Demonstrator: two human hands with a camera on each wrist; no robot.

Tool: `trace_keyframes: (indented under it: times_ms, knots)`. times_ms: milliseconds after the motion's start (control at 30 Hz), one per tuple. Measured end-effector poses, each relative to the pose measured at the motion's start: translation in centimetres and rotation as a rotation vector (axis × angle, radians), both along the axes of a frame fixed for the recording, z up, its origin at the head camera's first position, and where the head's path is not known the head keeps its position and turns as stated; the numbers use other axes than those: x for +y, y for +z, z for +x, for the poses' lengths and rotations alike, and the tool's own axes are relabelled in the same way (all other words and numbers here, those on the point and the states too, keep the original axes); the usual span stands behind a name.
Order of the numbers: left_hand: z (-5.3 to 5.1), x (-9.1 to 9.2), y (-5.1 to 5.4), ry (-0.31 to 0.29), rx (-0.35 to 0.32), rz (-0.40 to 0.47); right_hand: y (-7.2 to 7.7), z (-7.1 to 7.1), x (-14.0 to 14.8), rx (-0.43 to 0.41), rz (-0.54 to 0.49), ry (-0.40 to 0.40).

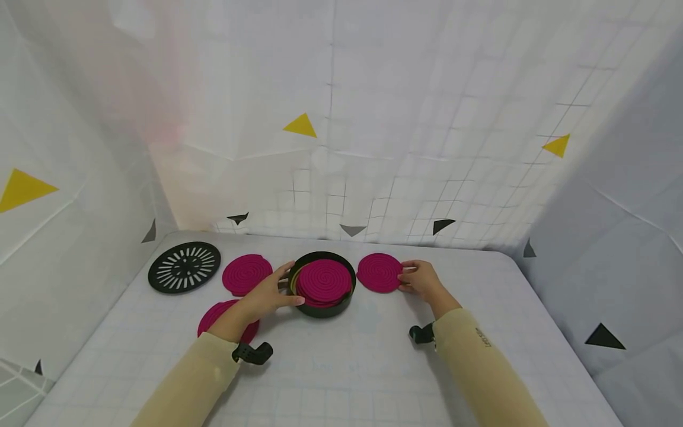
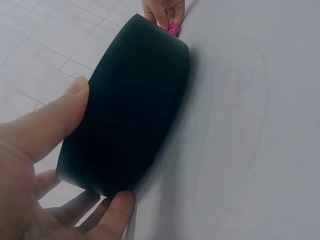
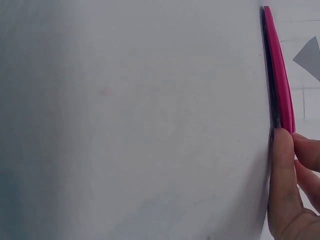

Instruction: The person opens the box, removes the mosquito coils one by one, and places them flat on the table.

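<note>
Magenta spiral-grooved coasters (image 1: 324, 280) lie stacked inside a dark round holder (image 1: 326, 311), with a yellowish edge at the left of the stack. My left hand (image 1: 269, 293) grips the holder's left side, thumb and fingers spread around its wall. In the left wrist view that dark wall (image 2: 125, 105) fills the space between thumb and fingers. To the holder's right, my right hand (image 1: 421, 280) pinches the right edge of another magenta coaster (image 1: 379, 273). The right wrist view shows this coaster (image 3: 280, 75) edge-on, with thumb and fingers on its two faces.
A black slotted disc (image 1: 184, 267) lies at the table's far left. Two more magenta coasters sit left of the holder: one farther back (image 1: 246, 274), one nearer (image 1: 216, 311), partly under my left forearm. White sheeting (image 1: 373, 196) rises behind the table (image 1: 341, 379).
</note>
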State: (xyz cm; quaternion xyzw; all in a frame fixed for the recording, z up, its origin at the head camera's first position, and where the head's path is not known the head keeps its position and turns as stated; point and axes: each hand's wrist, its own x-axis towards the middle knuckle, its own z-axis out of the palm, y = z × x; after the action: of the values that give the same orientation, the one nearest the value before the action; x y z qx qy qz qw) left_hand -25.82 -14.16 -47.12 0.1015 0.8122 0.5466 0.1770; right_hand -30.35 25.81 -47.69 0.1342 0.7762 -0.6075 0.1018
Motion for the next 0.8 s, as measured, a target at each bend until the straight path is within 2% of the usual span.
trace_keyframes:
  times_ms: [400,800]
  knots:
    - [0.01,-0.02,-0.08,-0.012,0.021,-0.008,0.02,0.25,0.07,-0.002,0.051,-0.043]
    - [-0.08,-0.05,-0.13,-0.006,0.018,-0.011,0.0,0.59,0.43,0.005,0.037,-0.053]
